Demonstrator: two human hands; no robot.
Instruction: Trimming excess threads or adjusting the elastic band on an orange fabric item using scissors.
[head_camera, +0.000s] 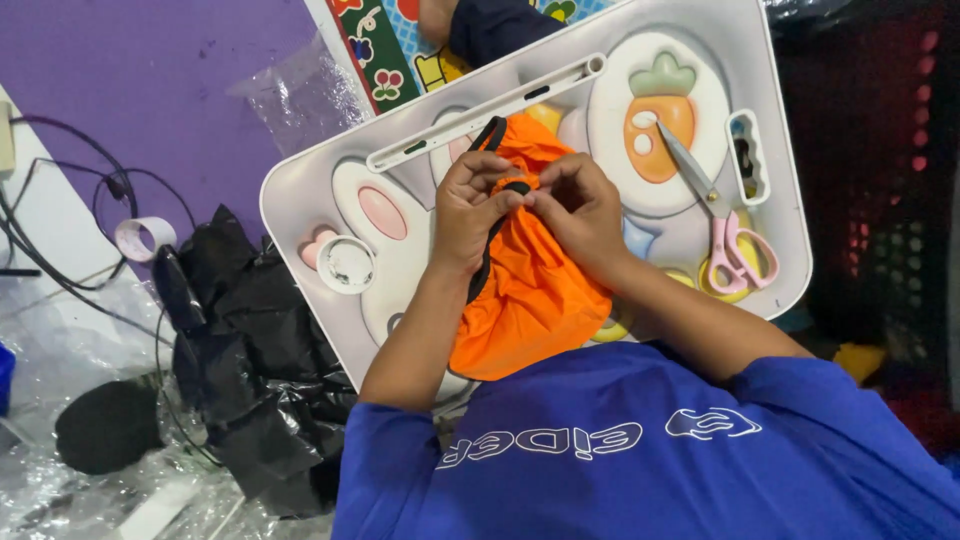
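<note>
Left hand (478, 203) closed, fingertips pinched on the gathered top of an orange fabric bag (528, 290); right hand (580, 205) closed likewise, pinching the same bunched spot from the other side, thumbs nearly touching. Both wrists bent inward, forearms angled in from the near edge, elbows wide, so the fingertips meet over the middle of the bag. Bag spread flat on a white lap tray (300, 185), serving as the counter, its near end draped toward the blue shirt (640, 450), probably to keep the cloth steady while worked. Black strap (487, 250) trailing down the bag's left edge. Left of the tray, crumpled black plastic (250, 350) on the floor. Further right, pink-handled scissors (725, 235) parked on the tray, within reach. Far left, a roll of tape (143, 238) beside dark cables (60, 230).
</note>
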